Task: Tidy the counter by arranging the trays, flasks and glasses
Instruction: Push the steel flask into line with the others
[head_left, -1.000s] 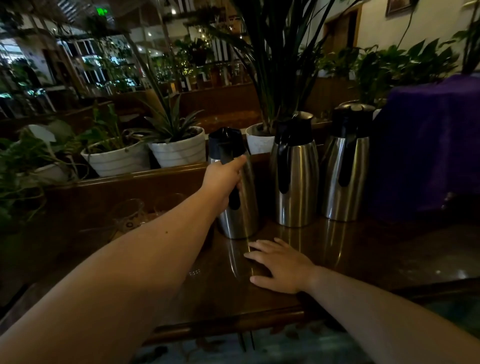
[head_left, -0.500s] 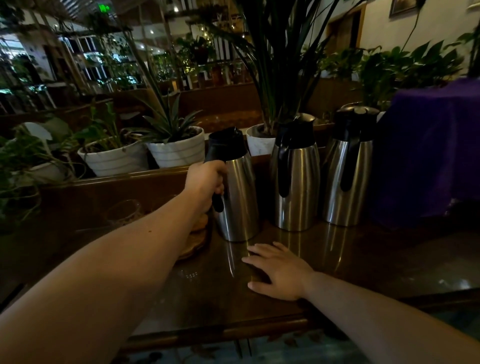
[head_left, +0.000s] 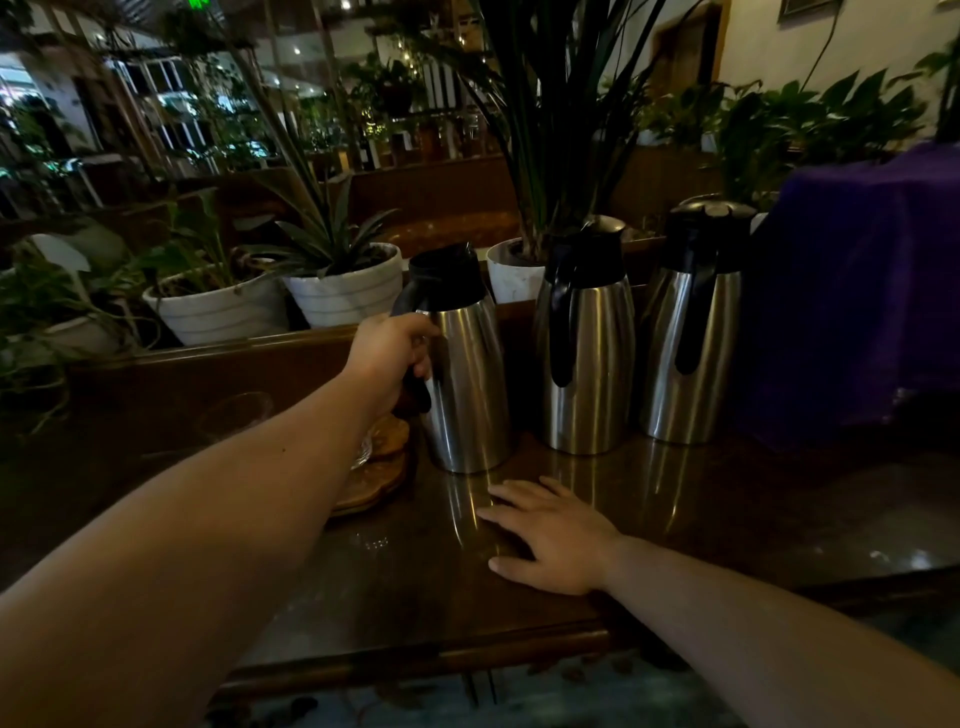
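Leftmost flask gripped — counter edge near

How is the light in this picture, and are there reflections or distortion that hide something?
Head view: dim; the flasks' reflections streak the glossy counter near the right hand; the glass by the left hand is nearly lost in shadow; wide-angle stretch enlarges the forearms.

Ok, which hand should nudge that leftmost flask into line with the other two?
Left. The left hand already grips the leftmost flask by its black handle, while the right hand lies flat on the counter, holding nothing.
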